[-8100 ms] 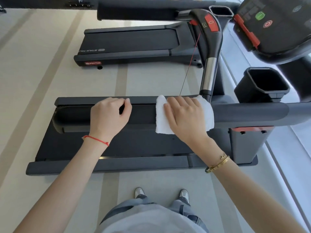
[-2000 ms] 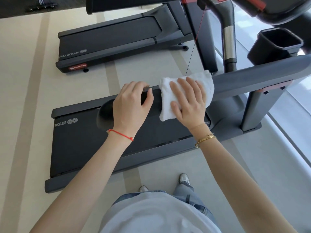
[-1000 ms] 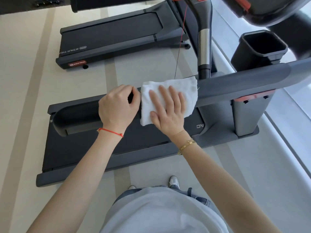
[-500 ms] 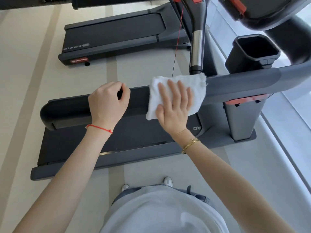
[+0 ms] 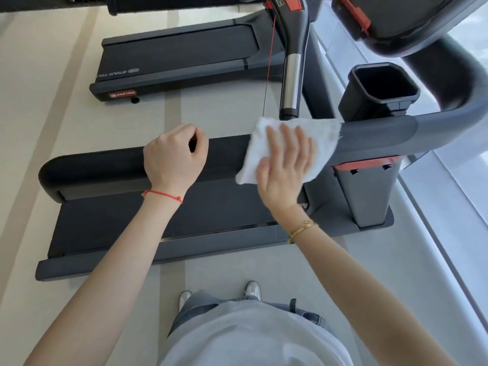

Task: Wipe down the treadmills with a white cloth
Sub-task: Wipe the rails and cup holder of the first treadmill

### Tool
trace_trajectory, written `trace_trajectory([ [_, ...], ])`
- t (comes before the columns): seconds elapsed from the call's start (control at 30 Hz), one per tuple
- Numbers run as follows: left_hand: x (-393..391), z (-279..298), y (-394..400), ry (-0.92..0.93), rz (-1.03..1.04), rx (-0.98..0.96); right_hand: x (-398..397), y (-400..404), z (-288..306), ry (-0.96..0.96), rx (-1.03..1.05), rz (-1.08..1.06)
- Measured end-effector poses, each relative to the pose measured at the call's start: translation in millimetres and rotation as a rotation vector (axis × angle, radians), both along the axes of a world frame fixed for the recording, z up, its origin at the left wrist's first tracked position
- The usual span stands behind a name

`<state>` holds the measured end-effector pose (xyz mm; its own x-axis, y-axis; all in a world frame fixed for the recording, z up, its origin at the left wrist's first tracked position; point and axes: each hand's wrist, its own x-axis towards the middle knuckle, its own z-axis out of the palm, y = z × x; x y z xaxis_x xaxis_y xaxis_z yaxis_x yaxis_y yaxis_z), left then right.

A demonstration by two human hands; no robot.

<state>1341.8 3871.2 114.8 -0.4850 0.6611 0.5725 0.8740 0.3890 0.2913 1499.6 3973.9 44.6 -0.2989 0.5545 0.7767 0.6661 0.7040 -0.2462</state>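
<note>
A white cloth (image 5: 320, 136) lies draped over the near treadmill's dark side handrail (image 5: 375, 136). My right hand (image 5: 284, 165) presses flat on the cloth, fingers spread, against the rail. To its left, my left hand (image 5: 175, 159) is curled over the same handrail, gripping it. Below the rail runs the near treadmill's black belt deck (image 5: 111, 223).
A second treadmill (image 5: 179, 56) stands beyond a strip of beige floor. A chrome-and-black upright grip (image 5: 290, 83) with a thin red cord rises behind the cloth. A black cup holder (image 5: 380, 88) and the console (image 5: 401, 19) sit at upper right. My feet are by the deck's near edge.
My right hand has slid the cloth to the right along the handrail over the last second. My left hand keeps its grip on the rail, further from the cloth.
</note>
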Motion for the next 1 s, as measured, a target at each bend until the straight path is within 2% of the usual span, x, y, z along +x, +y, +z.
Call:
trace_trajectory([
  [0.1,0,0,0,0.008,0.004,0.007,-16,-16,-3,-0.066,0.069,0.084],
  [0.23,-1,-1,-2,-0.006,-0.005,0.006,11,10,-3,-0.158,0.187,0.129],
  [0.37,-1,1,-4,-0.010,-0.008,-0.003,34,34,-2,0.000,0.110,-0.025],
  [0.5,1,2,-4,0.004,0.007,-0.011,9,16,2,0.123,-0.009,-0.067],
  [0.63,1,0,-4,0.013,0.003,0.003,-18,-14,2,0.003,0.031,0.056],
  [0.8,2,3,-1,0.012,-0.029,-0.019,7,5,2,-0.150,0.161,0.159],
  [1.0,10,12,9,-0.051,-0.134,-0.148,52,41,10,-0.035,0.050,-0.032],
])
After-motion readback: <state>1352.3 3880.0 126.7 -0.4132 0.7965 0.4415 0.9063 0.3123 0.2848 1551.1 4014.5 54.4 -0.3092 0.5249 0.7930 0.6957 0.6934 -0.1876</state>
